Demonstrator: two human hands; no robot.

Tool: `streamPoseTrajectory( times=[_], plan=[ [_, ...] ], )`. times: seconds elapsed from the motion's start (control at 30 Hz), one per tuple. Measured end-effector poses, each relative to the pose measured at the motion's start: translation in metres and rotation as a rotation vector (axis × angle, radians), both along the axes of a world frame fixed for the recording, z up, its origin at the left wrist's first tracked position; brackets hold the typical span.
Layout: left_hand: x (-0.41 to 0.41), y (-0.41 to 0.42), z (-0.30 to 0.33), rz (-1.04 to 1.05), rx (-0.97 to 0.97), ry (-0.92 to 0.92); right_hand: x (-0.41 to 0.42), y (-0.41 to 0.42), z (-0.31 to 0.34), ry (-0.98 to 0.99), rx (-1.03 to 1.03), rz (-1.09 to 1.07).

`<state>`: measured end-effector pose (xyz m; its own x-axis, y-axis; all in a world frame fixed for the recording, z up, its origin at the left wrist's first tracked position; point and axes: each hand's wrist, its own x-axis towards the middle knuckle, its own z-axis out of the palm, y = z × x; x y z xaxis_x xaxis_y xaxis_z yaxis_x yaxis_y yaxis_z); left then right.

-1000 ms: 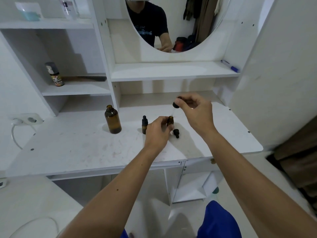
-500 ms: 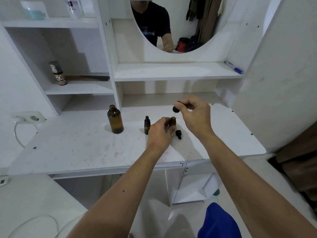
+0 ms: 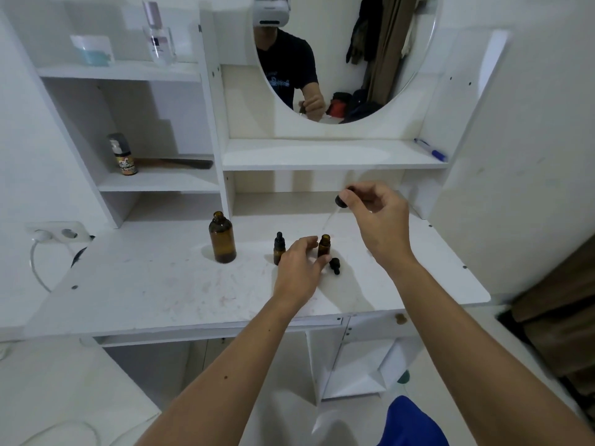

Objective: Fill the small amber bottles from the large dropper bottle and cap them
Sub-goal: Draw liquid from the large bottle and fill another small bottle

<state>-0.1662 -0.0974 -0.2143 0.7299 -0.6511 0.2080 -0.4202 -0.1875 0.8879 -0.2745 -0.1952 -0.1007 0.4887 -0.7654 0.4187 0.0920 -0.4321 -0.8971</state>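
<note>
— Amber glass at the centre of the frame: what do you see there?

— I see an open small amber bottle [image 3: 324, 245] standing upright on the white desk [image 3: 161, 284]. My left hand [image 3: 301, 272] is at it, fingers loosely curled; the thumb tip touches the bottle's base, but I cannot tell whether the fingers actually grip it. A loose black dropper cap [image 3: 335, 265] lies on the desk just right of that bottle.

— And the other hand?

— My right hand [image 3: 376, 220], up and to the right of centre, pinches the black bulb of the large bottle's dropper [image 3: 336, 209]. Its glass pipette slants down to the left, the tip hanging above the open small bottle and clear of it.

— Where is the large bottle?

— The large amber bottle [image 3: 222, 238] stands uncapped left of centre, well apart from both hands. Between it and my left hand stands a second small bottle [image 3: 279, 249], with its black dropper cap on.
</note>
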Motion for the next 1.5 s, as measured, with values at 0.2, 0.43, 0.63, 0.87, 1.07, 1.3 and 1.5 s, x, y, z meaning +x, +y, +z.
streamPoseTrajectory(
  times=[0.2, 0.43, 0.63, 0.87, 1.07, 1.3, 1.5],
  plan=[
    [-0.006, 0.048, -0.004, -0.110, -0.047, 0.028, 0.008, 0.018, 0.014, -0.033, -0.025, 0.051],
    [0.031, 0.125, -0.002, -0.107, -0.054, 0.076, 0.046, 0.051, 0.031, -0.112, -0.067, 0.160],
    [0.078, 0.167, 0.001, 0.120, -0.047, 0.084, 0.092, 0.082, 0.036, -0.120, -0.072, 0.258],
    [0.108, 0.165, 0.005, 0.231, -0.029, 0.086, 0.124, 0.097, 0.034, -0.070, -0.071, 0.286],
    [0.114, 0.144, 0.012, 0.224, -0.044, 0.086, 0.133, 0.100, 0.028, -0.014, -0.120, 0.297],
    [0.117, 0.137, 0.011, 0.251, -0.052, 0.094, 0.139, 0.100, 0.022, -0.016, -0.120, 0.286],
    [0.118, 0.136, 0.009, 0.251, -0.048, 0.088, 0.140, 0.091, 0.027, -0.102, -0.073, 0.246]
  ],
)
